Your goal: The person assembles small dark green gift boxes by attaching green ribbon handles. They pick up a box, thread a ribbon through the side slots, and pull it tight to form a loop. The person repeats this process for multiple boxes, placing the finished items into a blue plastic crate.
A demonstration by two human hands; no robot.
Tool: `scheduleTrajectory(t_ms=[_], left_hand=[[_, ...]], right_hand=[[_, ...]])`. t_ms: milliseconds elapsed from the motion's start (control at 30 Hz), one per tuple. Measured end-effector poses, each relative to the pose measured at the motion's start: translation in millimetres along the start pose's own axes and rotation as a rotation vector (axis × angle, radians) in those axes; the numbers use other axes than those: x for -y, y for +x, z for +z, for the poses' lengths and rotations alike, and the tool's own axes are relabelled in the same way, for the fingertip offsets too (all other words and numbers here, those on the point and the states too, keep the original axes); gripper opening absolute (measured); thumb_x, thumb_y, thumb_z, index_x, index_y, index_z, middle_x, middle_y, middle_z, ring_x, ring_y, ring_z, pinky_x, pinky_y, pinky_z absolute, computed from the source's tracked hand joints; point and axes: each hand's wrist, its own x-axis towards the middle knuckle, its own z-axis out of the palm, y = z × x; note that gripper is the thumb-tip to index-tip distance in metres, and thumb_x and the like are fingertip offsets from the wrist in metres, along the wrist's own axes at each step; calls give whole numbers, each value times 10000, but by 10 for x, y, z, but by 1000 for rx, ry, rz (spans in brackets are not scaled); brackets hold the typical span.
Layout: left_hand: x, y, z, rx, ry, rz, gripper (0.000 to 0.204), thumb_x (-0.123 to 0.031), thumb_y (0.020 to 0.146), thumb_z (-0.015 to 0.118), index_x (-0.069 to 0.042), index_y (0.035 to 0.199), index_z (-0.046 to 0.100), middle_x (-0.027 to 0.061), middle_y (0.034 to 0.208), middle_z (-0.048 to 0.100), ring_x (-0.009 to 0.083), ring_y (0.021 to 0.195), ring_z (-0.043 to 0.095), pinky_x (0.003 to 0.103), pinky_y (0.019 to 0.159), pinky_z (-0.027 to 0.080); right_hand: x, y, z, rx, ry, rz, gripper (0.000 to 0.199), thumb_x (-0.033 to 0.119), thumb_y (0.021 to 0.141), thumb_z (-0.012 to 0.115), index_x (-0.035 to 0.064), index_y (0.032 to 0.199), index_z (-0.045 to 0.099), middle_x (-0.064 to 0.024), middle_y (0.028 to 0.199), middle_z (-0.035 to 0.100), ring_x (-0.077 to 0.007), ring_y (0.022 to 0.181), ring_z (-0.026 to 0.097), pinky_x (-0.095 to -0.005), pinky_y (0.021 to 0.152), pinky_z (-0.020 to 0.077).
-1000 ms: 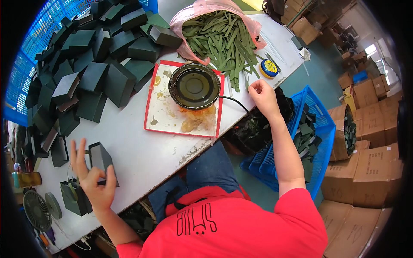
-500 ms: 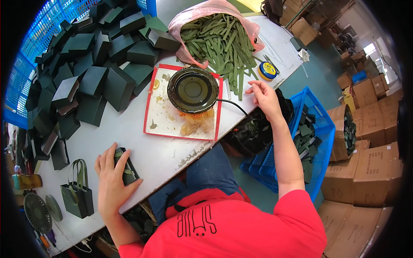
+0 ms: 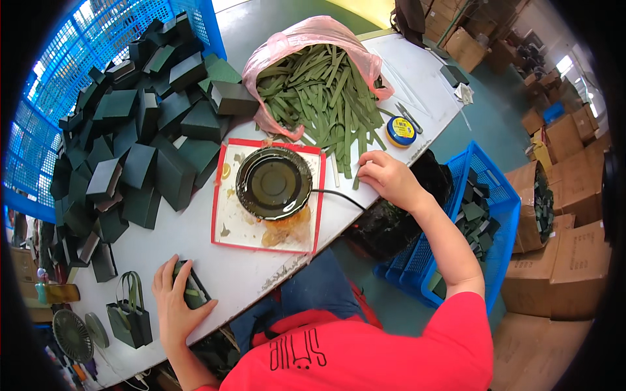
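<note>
We keep our left hand (image 3: 177, 305) spread against a dark box (image 3: 196, 291) on the white table (image 3: 166, 236), our right hand (image 3: 389, 180) bunched at a green strip (image 3: 356, 184), whether pinching it we cannot tell.

Your red shirt (image 3: 378, 358) carries black lettering (image 3: 293, 352); the round tin (image 3: 399, 138), a printed yellow label (image 3: 403, 126); cartons' (image 3: 577, 264) print too small to read.

This looks like a workshop. The white counter (image 3: 228, 277) holds a big heap of dark green boxes (image 3: 175, 174) that look alike, a pink bag (image 3: 306, 34) full of green strips (image 3: 319, 88) and a round black pan (image 3: 244, 195) with a cord (image 3: 342, 194). Blue baskets (image 3: 506, 238) and many stacked brown cardboard boxes (image 3: 580, 260) stand around.
</note>
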Motion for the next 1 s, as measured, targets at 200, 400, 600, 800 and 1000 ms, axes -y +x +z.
scheduleTrajectory(t_ms=[200,400,600,800,1000], left_hand=[[-47,31,-23,25,-9,-68,899,-224,497,910,-106,1333,601,154,1484,469,407,1383,390,513,1154,317],[-94,69,-31,31,11,-92,901,-170,483,888,-92,1329,590,150,1474,475,395,1376,404,491,1140,364],[-109,89,-14,-9,-35,-113,896,-215,494,911,-115,1329,603,142,1472,478,393,1378,401,513,1145,315],[-5,59,79,-75,0,-47,878,-256,537,897,-118,1350,597,150,1477,477,393,1368,408,510,1135,312],[22,1,76,-96,52,-12,894,-272,565,893,-122,1390,583,144,1489,467,383,1356,414,508,1122,318]], right_hand=[[-180,120,76,-60,180,-18,92,83,929,672,37,991,621,-85,1085,679,-253,911,672,-353,779,555],[-163,252,68,-106,989,526,146,152,1067,559,8,1086,577,-61,942,690,-68,687,543,-224,620,467],[-112,461,-59,-246,1287,769,277,185,1055,596,-32,1227,574,-60,892,666,-77,638,567,-234,577,497],[248,396,-442,-361,1196,670,280,119,1021,636,-60,1236,614,-100,960,681,-106,740,629,-259,672,546],[1067,-133,-852,-431,872,536,112,16,990,638,-60,1068,666,-116,853,702,-131,634,660,-241,574,537]])
